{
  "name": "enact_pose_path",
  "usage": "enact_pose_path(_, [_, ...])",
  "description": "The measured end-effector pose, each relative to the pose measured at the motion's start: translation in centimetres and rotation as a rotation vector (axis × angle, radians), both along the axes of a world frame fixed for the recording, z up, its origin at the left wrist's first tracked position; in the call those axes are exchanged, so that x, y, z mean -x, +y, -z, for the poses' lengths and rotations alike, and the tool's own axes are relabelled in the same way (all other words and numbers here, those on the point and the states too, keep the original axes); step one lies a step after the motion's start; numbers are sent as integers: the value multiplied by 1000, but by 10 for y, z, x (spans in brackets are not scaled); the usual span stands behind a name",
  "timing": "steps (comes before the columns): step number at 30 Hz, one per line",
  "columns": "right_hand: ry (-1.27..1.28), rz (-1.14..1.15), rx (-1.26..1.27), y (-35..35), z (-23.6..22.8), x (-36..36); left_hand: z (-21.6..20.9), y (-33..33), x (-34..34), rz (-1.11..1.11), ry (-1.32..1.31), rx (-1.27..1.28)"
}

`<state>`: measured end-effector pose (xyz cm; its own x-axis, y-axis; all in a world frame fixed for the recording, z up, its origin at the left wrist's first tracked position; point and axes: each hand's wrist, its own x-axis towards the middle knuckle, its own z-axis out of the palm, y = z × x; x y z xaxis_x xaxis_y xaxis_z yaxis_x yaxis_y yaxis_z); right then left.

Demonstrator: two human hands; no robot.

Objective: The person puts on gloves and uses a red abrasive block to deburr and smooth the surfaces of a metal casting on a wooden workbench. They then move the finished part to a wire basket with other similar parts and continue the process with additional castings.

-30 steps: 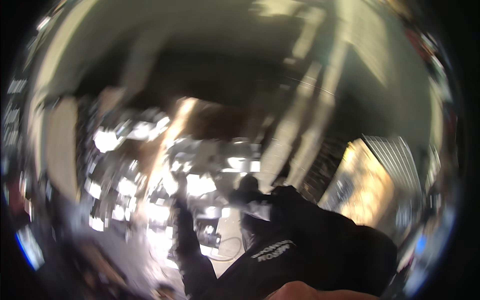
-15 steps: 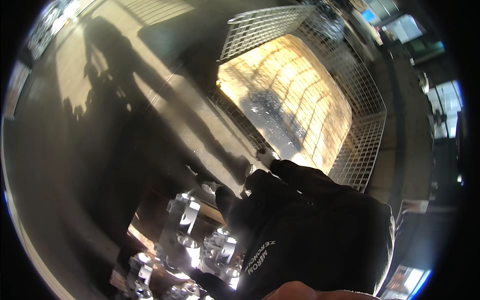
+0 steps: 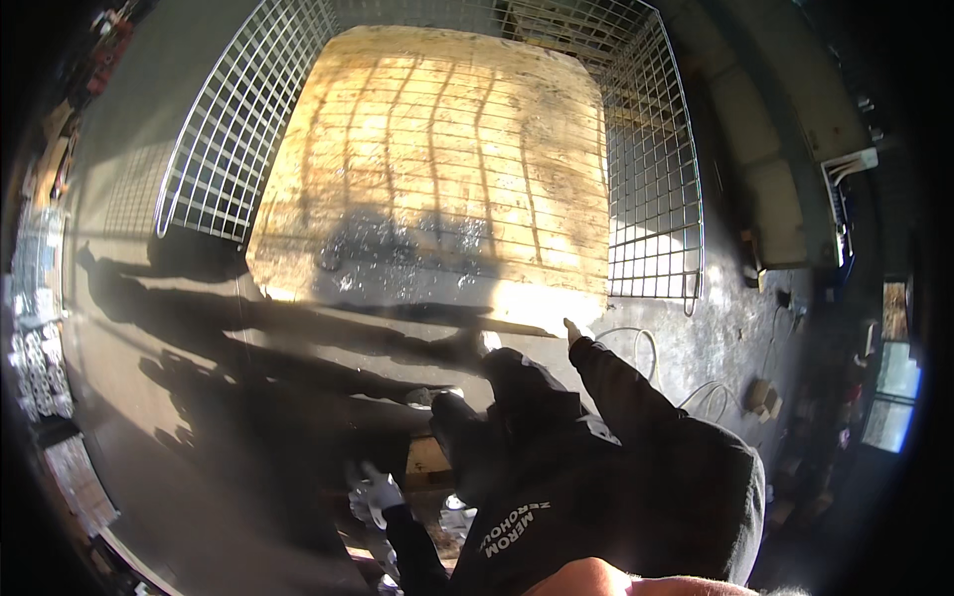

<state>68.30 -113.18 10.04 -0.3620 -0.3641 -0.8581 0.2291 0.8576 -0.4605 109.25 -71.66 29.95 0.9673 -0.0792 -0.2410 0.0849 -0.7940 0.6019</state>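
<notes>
My left hand (image 3: pixel 376 495), in a pale glove, is low at the left beside my body with its fingers apart. Shiny metal parts (image 3: pixel 457 519) lie close to it, partly hidden by my arm and dark clothing; I see nothing plainly held. Farther forward, my right hand (image 3: pixel 574 332) reaches toward the near right corner of a worn wooden board (image 3: pixel 447 129). A finger points forward from it, and I make out nothing in its grasp. Whether it touches the board cannot be told. Dark crumbs or shavings (image 3: pixel 383 243) lie on the board's shaded near part.
Wire mesh panels stand at the board's left (image 3: pixel 234 119) and right (image 3: pixel 656 179), with more mesh behind. A pale cable or hose (image 3: pixel 651 353) curls on the floor at right. A stack of metal parts (image 3: pixel 40 358) is at the far left.
The view has swung right, so the mesh cage and board now lie straight ahead. My left hand has come into plainer sight by the metal parts. My right arm stays stretched toward the board's near side.
</notes>
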Motion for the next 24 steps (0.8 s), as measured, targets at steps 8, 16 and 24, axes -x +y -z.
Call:
enact_pose_path(8, [-593,327,127,-31,-1,40,123,-275,-34,415,614,-56])
enact_pose_path(16, [536,-1447,338,-27,-150,28,140,-350,-42,-234,587,-67])
enact_pose_path(24, [81,-490,550,1,-255,-43,114,-316,-87,-276,1050,573])
